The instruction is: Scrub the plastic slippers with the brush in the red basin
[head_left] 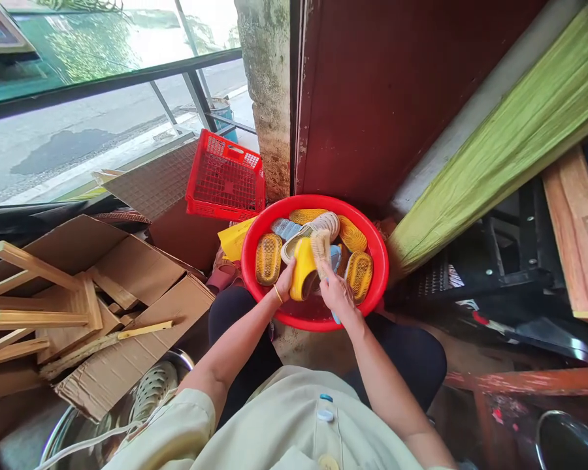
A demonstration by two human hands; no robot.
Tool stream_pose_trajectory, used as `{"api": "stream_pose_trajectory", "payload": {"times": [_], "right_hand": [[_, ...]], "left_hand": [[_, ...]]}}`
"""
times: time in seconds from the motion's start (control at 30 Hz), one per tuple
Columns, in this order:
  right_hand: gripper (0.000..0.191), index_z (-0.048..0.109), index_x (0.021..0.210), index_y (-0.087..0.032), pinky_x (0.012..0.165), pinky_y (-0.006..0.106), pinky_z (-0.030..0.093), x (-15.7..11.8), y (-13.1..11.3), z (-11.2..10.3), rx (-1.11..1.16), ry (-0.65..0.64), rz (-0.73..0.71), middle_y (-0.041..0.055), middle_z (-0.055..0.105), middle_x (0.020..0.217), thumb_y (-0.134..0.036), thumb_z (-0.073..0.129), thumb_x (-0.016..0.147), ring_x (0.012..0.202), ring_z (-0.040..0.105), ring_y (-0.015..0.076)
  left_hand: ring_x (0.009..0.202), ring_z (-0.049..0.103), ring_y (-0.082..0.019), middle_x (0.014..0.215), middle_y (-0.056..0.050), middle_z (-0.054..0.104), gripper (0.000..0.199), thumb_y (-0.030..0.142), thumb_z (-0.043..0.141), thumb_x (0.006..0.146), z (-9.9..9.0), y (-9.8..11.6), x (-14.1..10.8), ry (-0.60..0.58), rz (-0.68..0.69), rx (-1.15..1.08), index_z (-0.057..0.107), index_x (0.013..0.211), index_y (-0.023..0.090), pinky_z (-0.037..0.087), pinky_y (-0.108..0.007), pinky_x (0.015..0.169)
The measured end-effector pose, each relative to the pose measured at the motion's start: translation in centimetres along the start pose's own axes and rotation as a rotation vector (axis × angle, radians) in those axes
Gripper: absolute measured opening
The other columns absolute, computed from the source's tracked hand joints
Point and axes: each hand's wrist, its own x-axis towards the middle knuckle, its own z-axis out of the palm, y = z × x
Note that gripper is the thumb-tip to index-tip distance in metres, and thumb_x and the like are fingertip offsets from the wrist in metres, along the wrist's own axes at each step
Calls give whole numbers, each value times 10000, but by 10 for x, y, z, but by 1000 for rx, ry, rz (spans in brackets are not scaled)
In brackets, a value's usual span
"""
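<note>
My left hand [285, 281] is closed on a yellow slipper [302, 266], gripping its left side over a red plastic basin [383, 274]. My right hand [338, 292] wraps around a scrub brush, whose pale bristles [320, 244] rest against or close beside the slipper's right side; I cannot tell if they touch. A light blue tip shows below the right hand. Inside the basin lie several yellow slippers with ridged soles up [268, 259], a beige shoe [321, 224] and light blue footwear [285, 228], partly covered by the others.
Behind the basin leans a red plastic crate [228, 171]. To the left are cardboard [142, 333] and a wooden stool [73, 303] lying on its side. A dark red door [396, 91] stands ahead, with green cloth [500, 150] on the right.
</note>
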Motion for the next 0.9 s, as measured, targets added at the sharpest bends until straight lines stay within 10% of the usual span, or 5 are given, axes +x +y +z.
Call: {"api": "stream_pose_trajectory", "payload": {"times": [0.23,0.47,0.63,0.9], "right_hand": [[581,567,1513,-227,609,269,581,-48,41,21,544,-151,43,18,763,804,-342,504,947,657,695,182],[634,536,1543,-187,725,300,631,-2,21,-12,600,-16,64,62,797,959,-381,547,939,836,743,211],[546,622,1468,-257,1057,349,550,-18,18,-2,479,-37,-77,47,707,1382,-249,558,926,1192,703,226],[581,579,1500,-268,1015,341,574,-94,14,33,385,-120,-119,64,744,1316,-177,548,927,1169,727,229]], "left_hand": [[1130,714,-350,1157,-196,761,812,760,371,966,5,26,-7,-138,-166,-113,597,1398,111,566,-535,995],[1172,698,-361,1206,-199,739,799,757,406,952,7,26,-5,-248,-283,-81,578,1431,142,543,-545,1014],[1126,709,-355,1184,-189,747,726,682,467,958,-1,24,0,-140,-128,-86,591,1411,130,555,-546,993],[1174,660,-369,1197,-202,732,882,800,432,882,2,22,8,-21,69,-85,606,1370,86,535,-530,1005]]}}
